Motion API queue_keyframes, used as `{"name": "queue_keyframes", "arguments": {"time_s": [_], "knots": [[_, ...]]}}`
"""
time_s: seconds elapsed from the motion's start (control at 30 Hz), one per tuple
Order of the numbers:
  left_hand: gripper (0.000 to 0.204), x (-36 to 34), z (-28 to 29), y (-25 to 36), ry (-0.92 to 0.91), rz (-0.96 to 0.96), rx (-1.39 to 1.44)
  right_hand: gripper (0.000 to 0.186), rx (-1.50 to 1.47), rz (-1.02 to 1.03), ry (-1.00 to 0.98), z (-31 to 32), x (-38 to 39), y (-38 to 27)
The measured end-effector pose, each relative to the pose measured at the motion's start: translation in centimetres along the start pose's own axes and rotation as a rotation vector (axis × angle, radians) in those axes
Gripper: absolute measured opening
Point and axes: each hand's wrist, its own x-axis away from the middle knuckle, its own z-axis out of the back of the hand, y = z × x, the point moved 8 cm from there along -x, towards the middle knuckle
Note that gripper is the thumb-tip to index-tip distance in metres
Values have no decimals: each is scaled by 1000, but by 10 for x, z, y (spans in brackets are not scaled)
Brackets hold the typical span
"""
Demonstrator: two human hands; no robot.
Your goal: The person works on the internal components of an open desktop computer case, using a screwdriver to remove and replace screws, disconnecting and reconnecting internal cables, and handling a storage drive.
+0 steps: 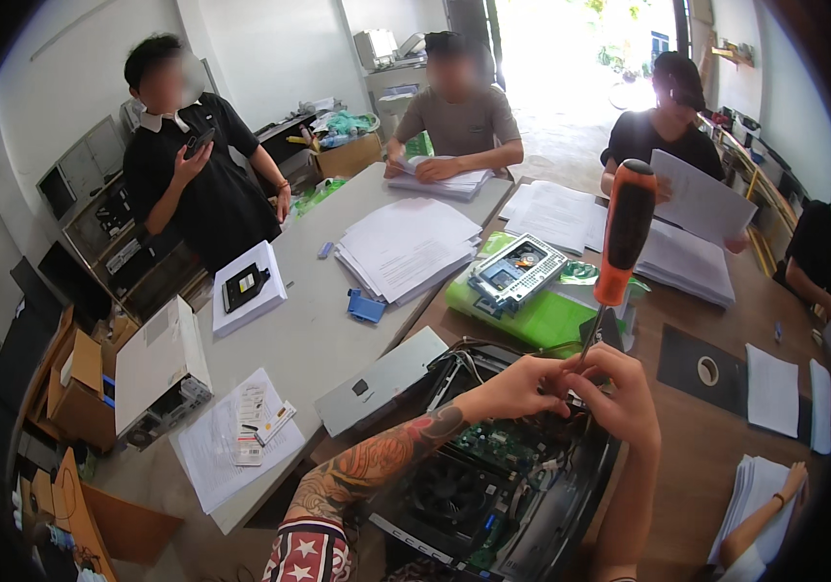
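Observation:
An orange-and-black screwdriver (626,233) stands handle-up, slightly tilted, above an open desktop computer case (542,514). My right hand (622,396) is closed, its fingers pinching the lower end of the screwdriver's shaft. My left hand (524,386) meets it there, thumb and fingers pinched together beside the shaft; what they hold, if anything, is hidden. Below my hands lie a green circuit board (483,441), cables and a black cooling fan (447,492). My tattooed left forearm crosses the case's left side. The screwdriver's tip is hidden by my fingers.
A metal drive bracket (517,272) rests on a green bag (532,315) beyond the case. Left of the case lies a grey metal panel (382,381). A paper stack (406,247), black mat (692,364) and tape roll (708,370) lie on the tables. Several people surround them.

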Motion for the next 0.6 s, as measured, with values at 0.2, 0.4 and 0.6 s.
{"name": "queue_keyframes", "arguments": {"time_s": [0.2, 0.4, 0.6], "knots": [[54, -1, -5, 11, 13, -138, -99, 15, 42, 46, -21, 3, 2, -8], [51, 2, 1, -10, -26, -71, -191, 20, -54, 43, 2, 0, 1, -8], [31, 3, -2, 12, 8, -114, -75, 24, -74, 46, -44, 1, 3, -5]]}}
